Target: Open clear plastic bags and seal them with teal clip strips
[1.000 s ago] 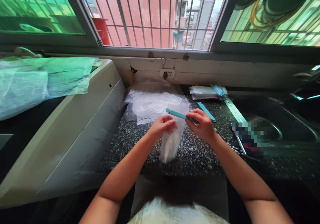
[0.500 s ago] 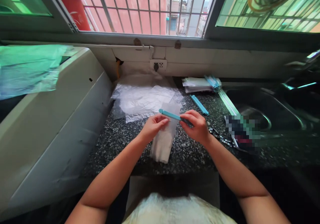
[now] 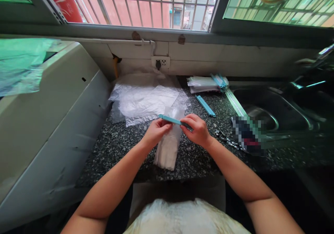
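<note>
A clear plastic bag with a whitish bundle inside [image 3: 167,152] lies on the dark speckled counter, its upper part reaching away from me. Across that upper part sits a blue bag sealing clip [image 3: 171,119]. My left hand [image 3: 158,131] pinches the bag just below the clip's left half, thumb on top. Closed on the clip's right end is my right hand [image 3: 195,128]. Whether the clip is fully snapped shut, I cannot tell. Another blue clip [image 3: 205,106] lies loose on the counter beyond my right hand.
Flat clear plastic bags [image 3: 148,100] are spread at the back. Filled bags with blue clips [image 3: 206,84] lie near the sink [image 3: 281,105]. A pixelated dark object [image 3: 247,136] and a beaded chain [image 3: 227,140] are at the right. A white appliance [image 3: 60,122] borders the left.
The view has shifted slightly to the right and down. Both hands keep their hold on the bag and the clip, with little change between them.
</note>
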Available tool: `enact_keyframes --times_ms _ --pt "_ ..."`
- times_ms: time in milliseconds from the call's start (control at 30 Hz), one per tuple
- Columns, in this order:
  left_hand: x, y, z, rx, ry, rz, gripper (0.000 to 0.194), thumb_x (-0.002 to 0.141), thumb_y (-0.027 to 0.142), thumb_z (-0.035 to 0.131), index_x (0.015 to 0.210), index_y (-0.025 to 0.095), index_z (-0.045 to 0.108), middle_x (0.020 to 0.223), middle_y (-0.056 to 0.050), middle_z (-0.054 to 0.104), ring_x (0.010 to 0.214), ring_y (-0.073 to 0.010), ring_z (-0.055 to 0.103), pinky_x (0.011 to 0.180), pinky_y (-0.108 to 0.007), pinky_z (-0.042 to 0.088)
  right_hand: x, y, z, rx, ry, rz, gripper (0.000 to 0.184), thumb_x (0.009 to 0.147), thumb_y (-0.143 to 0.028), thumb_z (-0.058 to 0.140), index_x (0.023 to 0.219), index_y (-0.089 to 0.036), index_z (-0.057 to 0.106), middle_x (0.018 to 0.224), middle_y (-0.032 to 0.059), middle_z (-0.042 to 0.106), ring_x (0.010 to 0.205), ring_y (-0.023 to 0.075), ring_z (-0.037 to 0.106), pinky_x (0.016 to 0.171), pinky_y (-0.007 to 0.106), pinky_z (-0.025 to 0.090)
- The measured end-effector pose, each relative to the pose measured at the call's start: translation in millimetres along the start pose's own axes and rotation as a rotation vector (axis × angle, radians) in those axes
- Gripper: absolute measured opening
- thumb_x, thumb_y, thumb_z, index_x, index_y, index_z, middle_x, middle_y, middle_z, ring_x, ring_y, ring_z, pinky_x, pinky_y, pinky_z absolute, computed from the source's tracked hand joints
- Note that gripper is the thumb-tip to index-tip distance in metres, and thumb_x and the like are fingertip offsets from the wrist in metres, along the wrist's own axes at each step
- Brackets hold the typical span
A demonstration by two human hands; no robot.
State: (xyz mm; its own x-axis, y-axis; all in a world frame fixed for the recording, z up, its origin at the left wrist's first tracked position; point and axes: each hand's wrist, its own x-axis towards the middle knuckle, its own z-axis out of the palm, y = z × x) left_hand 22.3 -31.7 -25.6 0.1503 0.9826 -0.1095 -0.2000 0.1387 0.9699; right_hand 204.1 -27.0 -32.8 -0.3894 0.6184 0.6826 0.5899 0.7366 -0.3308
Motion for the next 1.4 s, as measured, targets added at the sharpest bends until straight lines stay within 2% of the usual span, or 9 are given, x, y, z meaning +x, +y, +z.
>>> enact_keyframes --times_ms 267,767,1067,1267,1400 --pt "5.2 -0.4 -6.1 0.115 -0.055 -0.009 0.025 0.055 0.032 0.072 0.059 0.014 0.055 0.049 0.006 0.043 0.048 -0.0059 0.035 0.047 -0.021 0.026 -1.5 7.9 5.7 -0.035 -0.042 0.021 0.009 0.083 -0.018 0.056 0.090 -0.020 0.062 0.083 0.0060 0.063 0.080 0.0183 0.059 0.072 0.031 0.051" --pt "7.8 1.2 -10.6 0.103 -0.058 0.061 0.037 0.056 0.043 0.076 0.060 0.015 0.052 0.051 0.006 0.041 0.050 -0.0061 0.036 0.048 -0.020 0.027 -2.4 11.8 5.8 -0.028 -0.058 0.064 0.011 0.084 -0.019 0.055 0.091 -0.021 0.062 0.084 0.0057 0.063 0.082 0.0194 0.059 0.074 0.033 0.050" --pt "8.3 0.4 -10.5 0.159 -0.066 0.082 0.042 0.056 0.051 0.075 0.061 0.014 0.054 0.052 0.006 0.042 0.051 -0.0067 0.036 0.049 -0.021 0.027 -1.1 11.3 4.5 -0.080 -0.045 0.017 0.010 0.085 -0.020 0.054 0.090 -0.021 0.062 0.082 0.0058 0.062 0.080 0.0197 0.058 0.072 0.032 0.050" --pt "10.0 -4.4 -10.6 0.031 -0.046 0.031 0.054 0.060 0.068 0.064 0.061 0.015 0.057 0.054 0.001 0.053 0.050 -0.0098 0.043 0.051 -0.024 0.034 -2.3 11.1 5.4 -0.062 -0.059 0.030 0.011 0.084 -0.020 0.054 0.091 -0.022 0.063 0.083 0.0063 0.063 0.081 0.0205 0.058 0.072 0.033 0.050" --pt "12.6 -10.2 -9.2 -0.037 -0.033 -0.001 0.054 0.063 0.069 0.061 0.062 0.015 0.058 0.051 0.001 0.053 0.048 -0.0103 0.043 0.049 -0.025 0.033 -2.5 10.0 5.6 -0.044 -0.071 0.017 0.012 0.084 -0.020 0.054 0.092 -0.022 0.063 0.083 0.0061 0.062 0.080 0.0197 0.058 0.072 0.033 0.050"
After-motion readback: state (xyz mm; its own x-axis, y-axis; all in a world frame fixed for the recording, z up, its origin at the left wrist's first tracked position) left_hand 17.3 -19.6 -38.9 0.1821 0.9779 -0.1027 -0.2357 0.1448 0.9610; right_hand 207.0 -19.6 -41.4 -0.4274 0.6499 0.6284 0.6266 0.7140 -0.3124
